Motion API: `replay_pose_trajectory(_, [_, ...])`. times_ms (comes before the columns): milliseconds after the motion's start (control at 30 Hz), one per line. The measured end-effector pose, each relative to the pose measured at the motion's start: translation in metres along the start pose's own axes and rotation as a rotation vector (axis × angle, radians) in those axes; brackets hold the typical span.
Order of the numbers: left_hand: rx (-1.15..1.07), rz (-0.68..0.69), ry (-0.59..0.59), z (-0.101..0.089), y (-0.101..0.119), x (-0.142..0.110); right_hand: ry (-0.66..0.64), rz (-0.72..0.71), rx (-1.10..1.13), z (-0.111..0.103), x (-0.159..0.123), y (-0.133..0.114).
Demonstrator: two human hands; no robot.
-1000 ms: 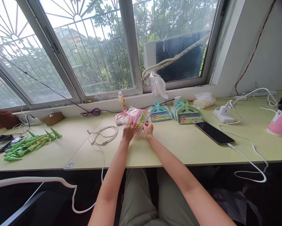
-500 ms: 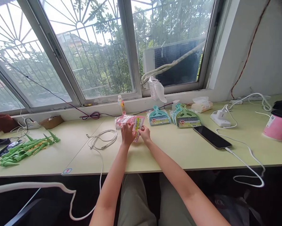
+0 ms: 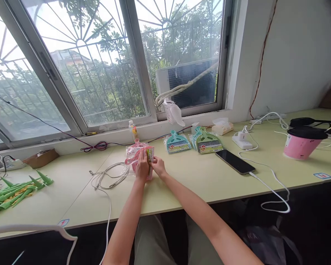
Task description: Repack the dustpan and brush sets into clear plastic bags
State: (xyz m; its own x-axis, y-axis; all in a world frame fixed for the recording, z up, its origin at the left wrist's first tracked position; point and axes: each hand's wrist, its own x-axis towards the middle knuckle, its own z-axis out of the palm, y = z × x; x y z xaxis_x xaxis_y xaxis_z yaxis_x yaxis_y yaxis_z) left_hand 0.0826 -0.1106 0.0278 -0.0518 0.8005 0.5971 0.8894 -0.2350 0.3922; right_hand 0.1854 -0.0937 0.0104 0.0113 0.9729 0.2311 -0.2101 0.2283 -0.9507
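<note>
A pink mini dustpan set in clear plastic wrap [image 3: 135, 156] lies on the pale green desk [image 3: 182, 184] just below the window. Both of my hands meet on it. My left hand [image 3: 142, 168] is closed on its near edge, fingers pressed against the yellow label. My right hand [image 3: 158, 167] pinches the same packet from the right side. A teal wrapped dustpan set [image 3: 177, 142] and a green one [image 3: 209, 140] lie further right along the sill.
A coiled white cable [image 3: 110, 176] lies left of my hands. Green pointed pieces [image 3: 13, 189] are heaped at the far left. To the right are a black phone [image 3: 234, 161] on a white cable, a charger block [image 3: 241, 140] and a pink cup [image 3: 301, 143]. A small bottle [image 3: 132, 130] stands by the sill.
My hands have pressed the pink packet down and turned it edge-on, narrowing its label. The view has swung right and up, shifting everything on the desk leftwards.
</note>
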Motion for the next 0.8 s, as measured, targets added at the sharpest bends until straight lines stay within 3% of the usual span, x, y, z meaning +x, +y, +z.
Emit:
replay_pose_trajectory(300, [0.013, -0.019, -0.030, 0.005, -0.004, 0.003, -0.023, -0.014, -0.135, -0.002, 0.000, -0.002])
replay_pose_trajectory(433, [-0.050, 0.041, -0.021, 0.014, 0.002, 0.001, -0.021, -0.034, -0.147, -0.006, 0.004, -0.002])
replay_pose_trajectory(633, [-0.284, 0.084, 0.023, 0.024, 0.007, 0.000, 0.010, -0.014, -0.038, -0.009, 0.009, 0.002])
replay_pose_trajectory(733, [-0.462, 0.100, 0.041, 0.018, 0.010, -0.001, 0.017, 0.005, 0.055, -0.008, 0.011, 0.004])
replay_pose_trajectory(800, [-0.553, 0.103, 0.128, 0.011, 0.014, -0.002, 0.034, 0.008, 0.120, -0.009, 0.011, 0.003])
